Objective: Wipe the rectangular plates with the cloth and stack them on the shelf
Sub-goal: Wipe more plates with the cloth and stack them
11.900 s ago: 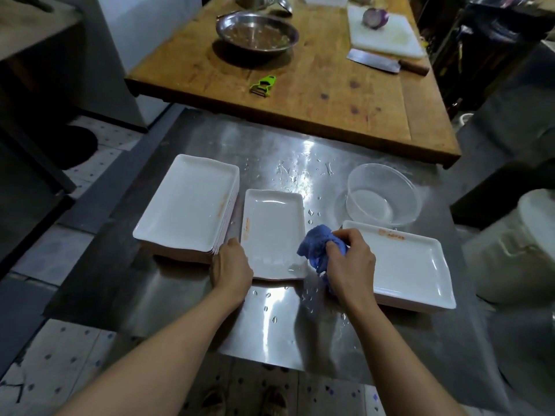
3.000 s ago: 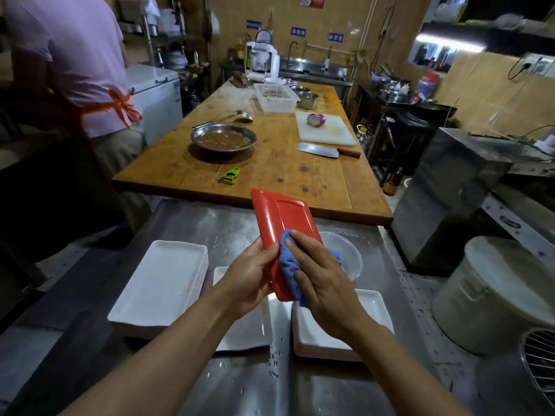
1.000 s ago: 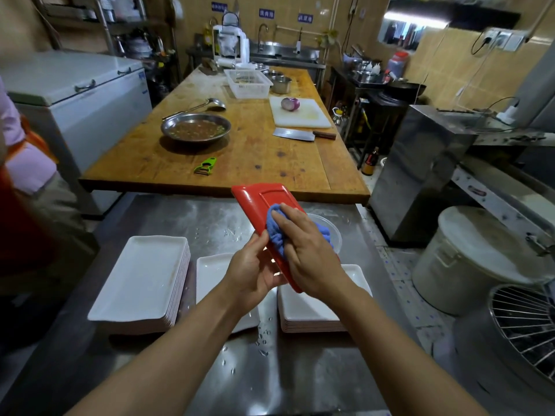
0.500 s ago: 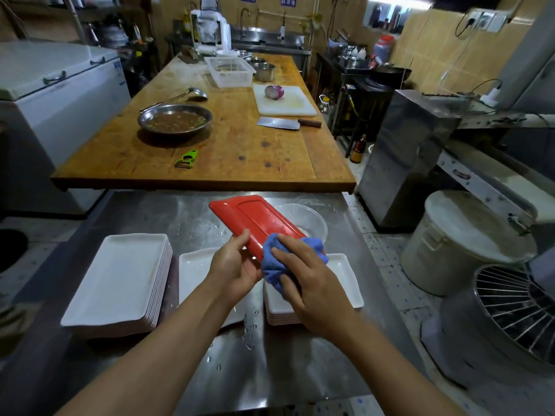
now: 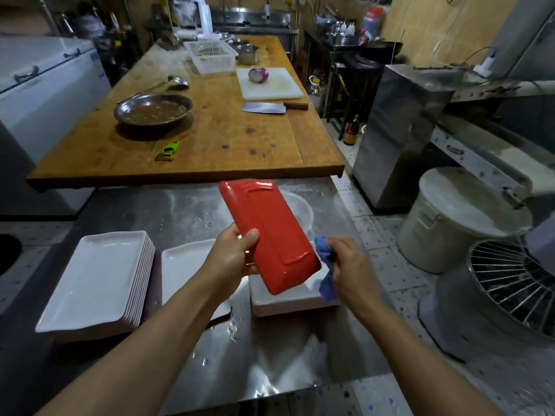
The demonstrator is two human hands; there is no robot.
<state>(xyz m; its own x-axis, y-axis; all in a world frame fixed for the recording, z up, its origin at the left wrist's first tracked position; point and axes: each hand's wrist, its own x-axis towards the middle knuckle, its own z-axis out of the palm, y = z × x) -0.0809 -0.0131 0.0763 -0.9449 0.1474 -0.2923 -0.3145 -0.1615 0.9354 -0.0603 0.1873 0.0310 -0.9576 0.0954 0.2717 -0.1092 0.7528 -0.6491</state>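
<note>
two stacks of white rectangular plates and one lone plate sit on the steel table [image 5: 168,211] in the lower half of the frame. at lower left is the taller stack [image 5: 99,280], right side up. just to its right lies a single white plate [image 5: 186,265], partly hidden by the left forearm. the left hand [image 5: 231,256] is closed on the long left edge of a red-backed plate [image 5: 270,235], thumb on top, holding it tilted above the table with its red underside toward the camera. beneath that plate's near end, at centre right, is the second stack [image 5: 288,301] of white plates. behind the plate's far end a clear bowl [image 5: 300,208] shows in part. the right hand [image 5: 351,265] is closed around a blue cloth [image 5: 326,268], which touches the plate's near right corner and hangs down over the second stack. across the upper half of the frame a wooden table [image 5: 225,136] carries a metal pan [image 5: 153,109], a green peeler [image 5: 168,150], a cleaver [image 5: 270,107] and a cutting board [image 5: 270,84] with a red onion [image 5: 258,75]. at far right a white lidded bucket [image 5: 459,217] stands on the floor.
</note>
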